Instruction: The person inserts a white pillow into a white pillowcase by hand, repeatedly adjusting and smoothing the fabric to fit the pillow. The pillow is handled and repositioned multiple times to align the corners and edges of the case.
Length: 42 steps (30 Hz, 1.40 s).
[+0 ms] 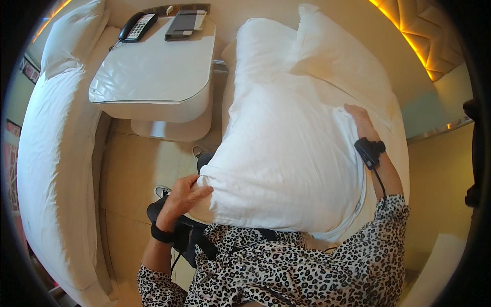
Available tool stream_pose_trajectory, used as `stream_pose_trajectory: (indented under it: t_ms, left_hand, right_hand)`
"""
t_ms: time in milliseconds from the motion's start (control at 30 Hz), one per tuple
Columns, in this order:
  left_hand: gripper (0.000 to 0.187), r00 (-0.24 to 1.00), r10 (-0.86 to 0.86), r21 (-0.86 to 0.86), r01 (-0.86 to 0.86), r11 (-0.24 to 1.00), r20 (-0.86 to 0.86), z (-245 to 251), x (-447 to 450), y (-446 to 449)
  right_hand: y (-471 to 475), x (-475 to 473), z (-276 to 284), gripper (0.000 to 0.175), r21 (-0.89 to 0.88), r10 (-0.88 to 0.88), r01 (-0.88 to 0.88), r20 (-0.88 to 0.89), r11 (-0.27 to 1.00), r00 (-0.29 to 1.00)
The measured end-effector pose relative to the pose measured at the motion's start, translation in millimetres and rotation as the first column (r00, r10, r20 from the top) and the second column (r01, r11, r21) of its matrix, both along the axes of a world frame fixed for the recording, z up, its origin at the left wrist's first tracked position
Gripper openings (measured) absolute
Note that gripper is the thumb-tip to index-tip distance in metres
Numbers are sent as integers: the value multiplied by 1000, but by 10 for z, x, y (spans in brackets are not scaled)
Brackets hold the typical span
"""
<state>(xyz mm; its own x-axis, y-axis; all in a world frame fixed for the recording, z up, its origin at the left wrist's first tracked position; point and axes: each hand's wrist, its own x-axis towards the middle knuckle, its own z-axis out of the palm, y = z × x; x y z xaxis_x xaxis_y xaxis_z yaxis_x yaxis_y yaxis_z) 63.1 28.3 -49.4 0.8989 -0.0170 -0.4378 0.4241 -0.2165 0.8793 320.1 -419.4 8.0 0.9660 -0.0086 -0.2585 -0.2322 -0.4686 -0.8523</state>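
A large pillow in a white pillowcase (284, 169) lies on the bed in front of me, its near edge against my patterned shirt. My left hand (190, 193) grips the case at the pillow's left corner, thumb on top and the other fingers partly hidden. Beige fabric shows beside that hand, under the case. At the pillow's upper right side, my right hand (356, 115) is closed on a fold of the white cloth. Both wrists wear black straps, the right one with a small black device.
A white nightstand (153, 73) stands to the left of the bed, bearing a black telephone (139, 27) and a dark folder (182, 25). Another white pillow (337, 65) lies at the bed's head. Beyond the tiled floor (130, 172) is a second bed (57, 172) at far left.
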Motion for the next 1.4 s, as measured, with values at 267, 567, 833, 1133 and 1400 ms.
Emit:
stream_pose_trajectory:
  t_ms: [267,567,833,1133,1400]
  left_hand:
    - [25,997,-23,-169,10,986,-75,-86,-374,-182]
    - [34,994,-2,-174,-18,985,-111,-248,-547,-178]
    - [33,986,-11,-190,-21,982,-167,-288,-656,-174]
    - [25,999,-8,-64,6,998,-41,-618,-497,-165]
    - [23,941,15,-35,-3,999,337,-524,239,-79]
  right_hand:
    - [-1933,-615,-759,25,-705,-315,257,50,661,948]
    - [-1099,6,-580,35,-640,252,-306,-178,704,951]
    - [-1091,-60,-1055,32,-148,385,-413,-183,899,904]
    - [-833,-257,-423,32,-344,96,-32,171,939,981]
    - [-383,-340,972,36,-342,33,174,522,923,852]
